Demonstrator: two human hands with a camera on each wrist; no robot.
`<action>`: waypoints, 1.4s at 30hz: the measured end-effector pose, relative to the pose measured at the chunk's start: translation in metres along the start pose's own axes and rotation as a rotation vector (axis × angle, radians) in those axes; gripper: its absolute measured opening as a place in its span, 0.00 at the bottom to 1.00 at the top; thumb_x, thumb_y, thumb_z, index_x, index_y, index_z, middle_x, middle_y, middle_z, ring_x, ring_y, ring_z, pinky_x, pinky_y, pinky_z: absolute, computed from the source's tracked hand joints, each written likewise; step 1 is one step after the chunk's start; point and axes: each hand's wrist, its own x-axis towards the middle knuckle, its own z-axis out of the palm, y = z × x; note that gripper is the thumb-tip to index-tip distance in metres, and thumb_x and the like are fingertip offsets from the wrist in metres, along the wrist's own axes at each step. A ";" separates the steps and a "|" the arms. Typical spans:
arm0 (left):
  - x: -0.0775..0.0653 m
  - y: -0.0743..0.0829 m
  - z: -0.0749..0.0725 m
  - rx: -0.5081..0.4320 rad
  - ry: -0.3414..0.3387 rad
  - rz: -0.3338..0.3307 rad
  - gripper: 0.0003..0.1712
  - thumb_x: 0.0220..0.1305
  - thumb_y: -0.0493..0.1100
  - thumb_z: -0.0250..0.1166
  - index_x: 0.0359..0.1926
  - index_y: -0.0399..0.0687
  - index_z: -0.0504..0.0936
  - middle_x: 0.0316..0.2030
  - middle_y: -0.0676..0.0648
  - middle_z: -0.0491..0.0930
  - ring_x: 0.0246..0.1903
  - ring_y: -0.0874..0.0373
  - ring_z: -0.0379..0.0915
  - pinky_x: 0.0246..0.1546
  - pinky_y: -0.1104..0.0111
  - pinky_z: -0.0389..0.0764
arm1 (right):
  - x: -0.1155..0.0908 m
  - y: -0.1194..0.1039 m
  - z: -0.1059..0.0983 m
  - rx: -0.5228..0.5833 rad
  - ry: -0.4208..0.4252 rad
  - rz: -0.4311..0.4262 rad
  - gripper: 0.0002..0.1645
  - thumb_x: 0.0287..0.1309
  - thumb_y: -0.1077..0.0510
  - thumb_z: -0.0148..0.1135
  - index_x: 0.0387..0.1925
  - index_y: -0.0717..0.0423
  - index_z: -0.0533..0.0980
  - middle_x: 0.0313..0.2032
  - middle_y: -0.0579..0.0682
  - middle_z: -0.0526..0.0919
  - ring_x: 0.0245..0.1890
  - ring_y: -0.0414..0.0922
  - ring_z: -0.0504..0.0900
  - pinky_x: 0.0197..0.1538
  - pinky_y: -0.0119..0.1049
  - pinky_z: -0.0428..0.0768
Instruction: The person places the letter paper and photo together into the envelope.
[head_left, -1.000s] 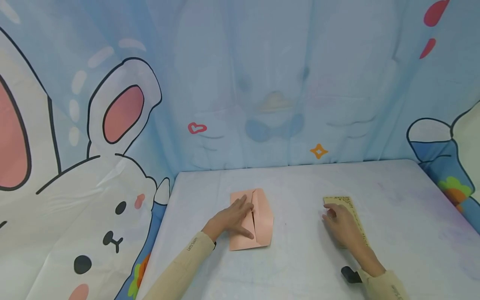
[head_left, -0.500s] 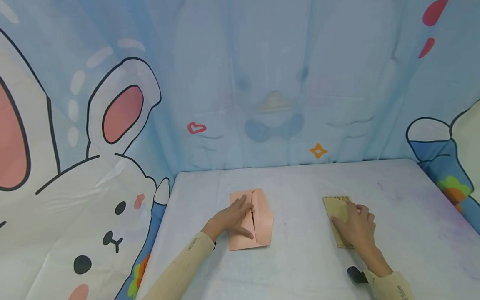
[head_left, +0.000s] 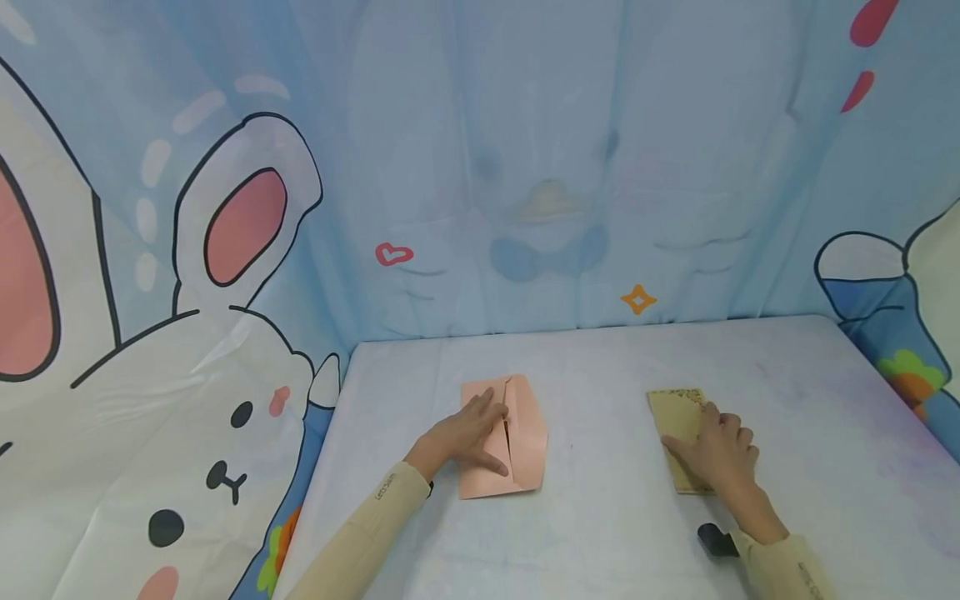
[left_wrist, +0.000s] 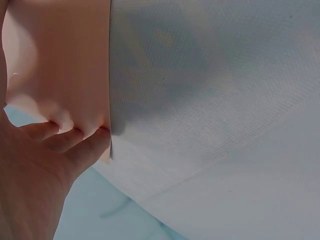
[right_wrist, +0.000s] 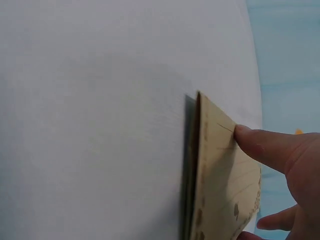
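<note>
Shifted rightward since a second ago, the right hand [head_left: 718, 454] now spans the tan card [head_left: 675, 417], with its thumb at the left edge and its other fingers curled along the right edge, gripping the card between them. The card is on the right part of the table [head_left: 592, 525]; whether it is slightly raised, I cannot tell. Thin printed lines, a small leaf-like mark and a patterned border show on it in the right wrist view, where its near edge looks layered. Well apart, toward the left, lies a pink envelope [head_left: 531, 446], its pointed side facing the card and a narrow dark gap running along its middle. The left hand [head_left: 465, 433] rests spread on the envelope, fingers loose and not clenched, in the same place as before. Both arms wear beige sleeves [head_left: 360, 533], and a black object [head_left: 717, 541] sticks out by the right cuff. Behind the table hangs a blue cloth [head_left: 480, 150], with a big white cartoon rabbit [head_left: 202, 400] at the left.
</note>
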 end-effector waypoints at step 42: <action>-0.001 0.002 -0.003 -0.024 -0.002 0.003 0.56 0.46 0.77 0.71 0.71 0.65 0.57 0.81 0.43 0.38 0.79 0.42 0.43 0.61 0.45 0.75 | 0.027 0.055 -0.024 0.275 -0.121 -0.022 0.35 0.74 0.56 0.53 0.74 0.68 0.56 0.49 0.70 0.82 0.39 0.44 0.81 0.35 0.30 0.75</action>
